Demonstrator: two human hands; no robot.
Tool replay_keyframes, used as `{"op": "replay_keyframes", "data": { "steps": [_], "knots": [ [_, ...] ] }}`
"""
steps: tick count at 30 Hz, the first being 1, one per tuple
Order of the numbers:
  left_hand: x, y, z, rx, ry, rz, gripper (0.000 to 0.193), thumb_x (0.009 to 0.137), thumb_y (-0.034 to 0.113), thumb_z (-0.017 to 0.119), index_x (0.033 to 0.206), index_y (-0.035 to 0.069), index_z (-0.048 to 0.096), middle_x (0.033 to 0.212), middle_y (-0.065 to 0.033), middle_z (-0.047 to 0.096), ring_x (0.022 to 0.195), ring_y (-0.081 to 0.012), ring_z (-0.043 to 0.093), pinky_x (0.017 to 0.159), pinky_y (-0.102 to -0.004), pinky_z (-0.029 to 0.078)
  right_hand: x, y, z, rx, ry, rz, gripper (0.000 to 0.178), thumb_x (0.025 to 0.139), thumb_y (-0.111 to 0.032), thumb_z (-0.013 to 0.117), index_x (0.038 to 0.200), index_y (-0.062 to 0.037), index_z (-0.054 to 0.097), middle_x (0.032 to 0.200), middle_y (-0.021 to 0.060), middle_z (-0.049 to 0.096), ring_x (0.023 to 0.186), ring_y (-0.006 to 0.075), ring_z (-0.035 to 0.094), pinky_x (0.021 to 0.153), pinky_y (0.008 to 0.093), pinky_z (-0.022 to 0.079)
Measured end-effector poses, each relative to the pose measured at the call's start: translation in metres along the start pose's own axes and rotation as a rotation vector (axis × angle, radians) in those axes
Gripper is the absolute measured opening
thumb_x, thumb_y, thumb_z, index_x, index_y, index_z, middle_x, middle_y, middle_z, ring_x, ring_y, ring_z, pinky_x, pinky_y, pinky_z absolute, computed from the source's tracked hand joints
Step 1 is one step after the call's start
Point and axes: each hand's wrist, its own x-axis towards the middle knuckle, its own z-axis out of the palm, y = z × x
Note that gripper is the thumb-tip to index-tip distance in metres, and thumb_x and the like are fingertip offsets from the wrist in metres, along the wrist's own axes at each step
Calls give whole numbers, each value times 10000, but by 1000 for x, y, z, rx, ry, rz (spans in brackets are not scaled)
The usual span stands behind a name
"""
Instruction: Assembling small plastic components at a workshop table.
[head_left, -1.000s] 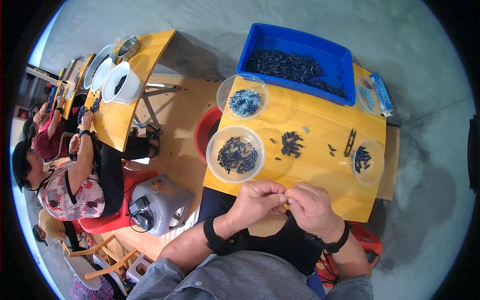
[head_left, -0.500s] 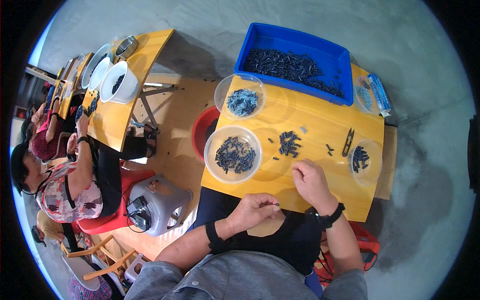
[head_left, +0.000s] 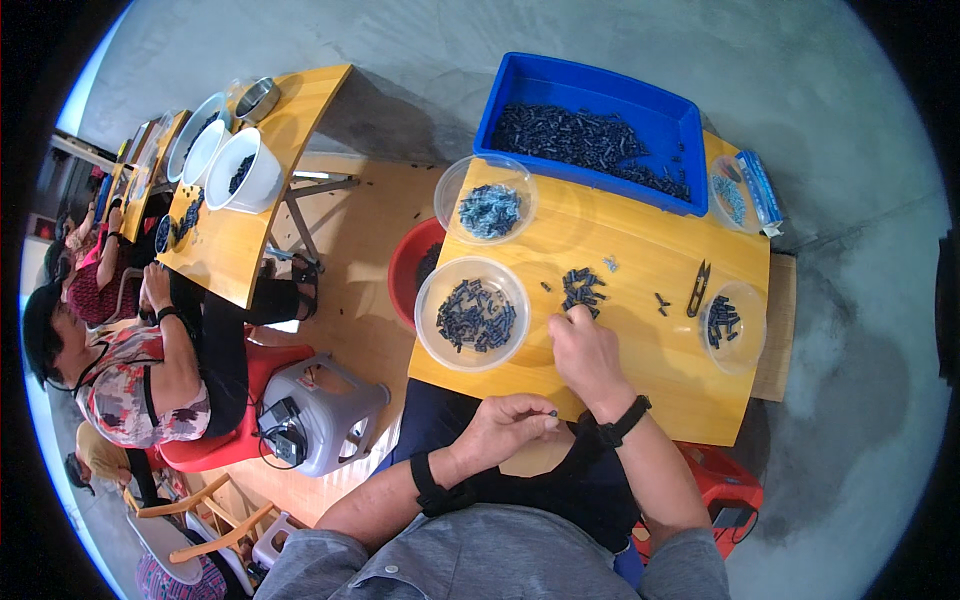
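Two hands work at a yellow counter (head_left: 640, 250) set close over the person's lap. Right hand (head_left: 585, 350) lies palm-down on the counter, fingertips touching the near edge of a small loose pile of dark parts (head_left: 580, 288); the fingers are curled over the pile, and I cannot tell whether any part is actually pinched between them. Left hand (head_left: 508, 425) sits off the near edge of the counter, over the lap, loosely closed with thumb and forefinger pressed on one small dark piece (head_left: 550, 413); likely held there to keep it ready while the other hand fetches. Containers ring the pile so each is one short reach away: clear bowl of dark parts (head_left: 472, 314) just left of the pile, clear bowl of pale blue-grey parts (head_left: 488, 200) farther left and back, small clear bowl (head_left: 733, 325) at right with a few dark parts. Blue bin (head_left: 590, 130) at the far edge holds the bulk stock, out of the working zone. Small black snips (head_left: 697, 290) lie flat between pile and right bowl, near the right hand's side. Red bucket (head_left: 415, 270) stands on the floor below the left edge of the counter, partly hidden by it. Another person sits at a second yellow counter (head_left: 240, 210) well to the left, with white bowls (head_left: 240, 170).
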Motion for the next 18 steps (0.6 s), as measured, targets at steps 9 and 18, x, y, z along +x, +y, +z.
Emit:
{"op": "replay_keyframes", "data": {
  "steps": [9, 18],
  "knots": [
    [7, 45, 9, -97, 63, 59, 129, 868, 52, 644, 973, -22, 652, 811, -59, 671, 728, -97, 634, 668, -235, 532, -26, -7, -35, 1019, 238, 577, 164, 896, -23, 546, 1043, 34, 595, 783, 40, 611, 608, 86, 570, 528, 237, 477],
    [-1, 70, 20, -14, 51, 171, 147, 866, 85, 653, 993, 13, 669, 791, -55, 680, 684, -76, 630, 541, -195, 503, -44, -43, -91, 1136, 169, 421, 105, 889, 0, 554, 957, 48, 619, 758, 68, 626, 653, 122, 622, 593, 233, 516]
  ]
}}
